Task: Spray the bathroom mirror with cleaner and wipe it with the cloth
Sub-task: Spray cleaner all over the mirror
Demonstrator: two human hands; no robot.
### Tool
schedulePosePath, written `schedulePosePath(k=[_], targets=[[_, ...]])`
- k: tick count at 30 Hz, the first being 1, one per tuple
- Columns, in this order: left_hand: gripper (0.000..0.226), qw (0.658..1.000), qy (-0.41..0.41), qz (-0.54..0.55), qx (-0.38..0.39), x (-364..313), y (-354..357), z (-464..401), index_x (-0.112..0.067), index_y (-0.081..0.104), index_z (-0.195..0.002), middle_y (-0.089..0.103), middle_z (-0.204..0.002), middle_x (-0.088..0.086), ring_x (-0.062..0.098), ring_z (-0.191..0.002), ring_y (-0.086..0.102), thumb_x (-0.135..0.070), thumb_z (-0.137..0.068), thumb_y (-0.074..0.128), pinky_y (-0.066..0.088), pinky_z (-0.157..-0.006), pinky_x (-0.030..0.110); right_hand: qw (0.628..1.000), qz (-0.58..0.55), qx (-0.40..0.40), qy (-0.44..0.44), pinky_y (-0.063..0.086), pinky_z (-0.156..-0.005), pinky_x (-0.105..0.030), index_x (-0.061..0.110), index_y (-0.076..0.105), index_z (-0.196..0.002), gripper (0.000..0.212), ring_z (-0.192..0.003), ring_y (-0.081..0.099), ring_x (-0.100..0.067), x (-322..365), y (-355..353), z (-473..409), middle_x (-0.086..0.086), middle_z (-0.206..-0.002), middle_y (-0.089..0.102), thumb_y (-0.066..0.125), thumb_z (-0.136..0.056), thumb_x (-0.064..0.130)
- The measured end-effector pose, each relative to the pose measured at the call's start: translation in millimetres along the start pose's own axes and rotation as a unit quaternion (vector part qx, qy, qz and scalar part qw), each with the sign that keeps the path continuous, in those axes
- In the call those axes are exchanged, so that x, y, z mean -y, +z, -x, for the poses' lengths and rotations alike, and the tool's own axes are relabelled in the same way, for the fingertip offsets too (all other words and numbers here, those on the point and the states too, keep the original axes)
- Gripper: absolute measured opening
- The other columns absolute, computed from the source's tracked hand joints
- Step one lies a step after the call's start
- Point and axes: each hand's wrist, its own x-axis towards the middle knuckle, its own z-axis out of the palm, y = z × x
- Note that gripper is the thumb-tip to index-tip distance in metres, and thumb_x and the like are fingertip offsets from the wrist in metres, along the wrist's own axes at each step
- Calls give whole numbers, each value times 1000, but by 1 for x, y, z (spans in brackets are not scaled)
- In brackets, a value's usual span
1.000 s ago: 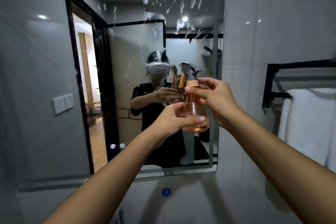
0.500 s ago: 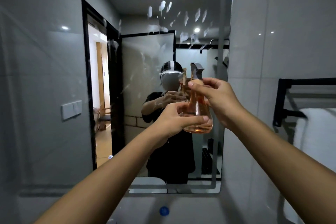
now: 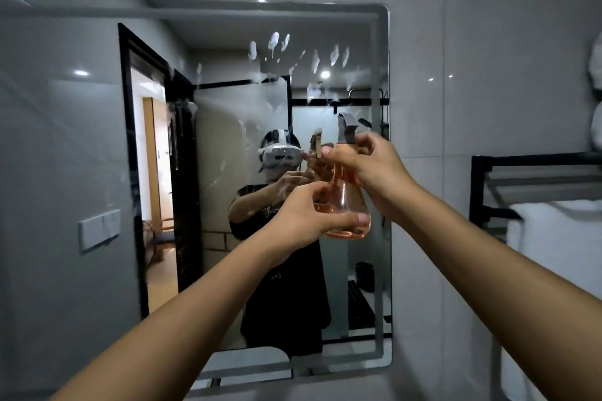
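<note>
Person is standing at the mirror [image 3: 97, 172], holding the bottle [image 3: 346, 202] up between themselves and the glass, right of centre; left hand [image 3: 304, 216] is cupping the base, fingers curled round the flask, thumb lying across the front; right hand [image 3: 369, 166] is wrapping the neck, index finger reaching forward across the trigger side; can't tell if it's squeezing; nozzle [image 3: 347, 124] is pointing roughly at the glass.

Foam blobs [image 3: 277, 42] are already sitting on the upper middle of the mirror, some streaking down; lower half and left side are looking untreated, so I'd call spraying partway done.

To do this step well: keep the bottle upright so the pickup stays in liquid, left hand steadying while right is pumping; sweep aim left and down for even cover; don't overload, runs are heading towards the bottom edge.

No cloth in sight; white towel [image 3: 553, 238] is hanging on the black rack [image 3: 534, 161] to the right.
</note>
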Motion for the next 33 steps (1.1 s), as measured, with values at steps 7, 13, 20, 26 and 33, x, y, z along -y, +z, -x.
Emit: schedulePosePath(k=[7, 13, 20, 26, 33], targets=[[43, 999, 30, -9, -24, -23, 4, -3, -16, 68, -103, 73, -101, -1, 13, -96, 69, -26, -66, 89, 54, -88, 25, 999, -1, 10, 32, 44, -40, -12, 11, 52, -98, 20, -52, 63, -4, 38, 8, -10, 0, -83, 59, 69, -89, 18], [57, 998, 43, -31, -46, -40, -3, -9, -14, 65, -112, 69, -107, -2, 11, -101, 65, -30, -63, 90, 51, -89, 25, 999, 28, -20, -9, 47, -49, -15, 18, 55, -87, 12, -56, 63, -2, 54, 14, -20, -2, -87, 64, 66, -90, 16], [74, 996, 38, -38, -65, -40, -5, -13, -10, 62, -119, 68, -111, -1, 14, -101, 65, -37, -57, 92, 54, -91, 33, 999, 24, -43, -4, 50, -49, -19, 5, 61, -103, 24, -56, 63, -9, 58, 22, -26, -7, -85, 66, 62, -91, 26], [73, 996, 44, -38, -69, -37, -5, -12, -11, 63, -118, 69, -108, 0, 15, -100, 66, -33, -55, 93, 53, -95, 37, 992, 32, -119, -20, 47, -66, -39, 15, 58, -72, 17, -63, 55, -20, 52, 26, -30, -3, -65, 56, 66, -83, 26], [83, 995, 47, -49, -72, -35, -3, -14, -10, 61, -122, 68, -110, 1, 16, -102, 66, -41, -52, 93, 53, -94, 40, 996, 49, -76, -23, 53, -78, -33, 9, 64, -97, 22, -87, 69, -20, 50, 20, -36, -8, -94, 72, 67, -87, 28]])
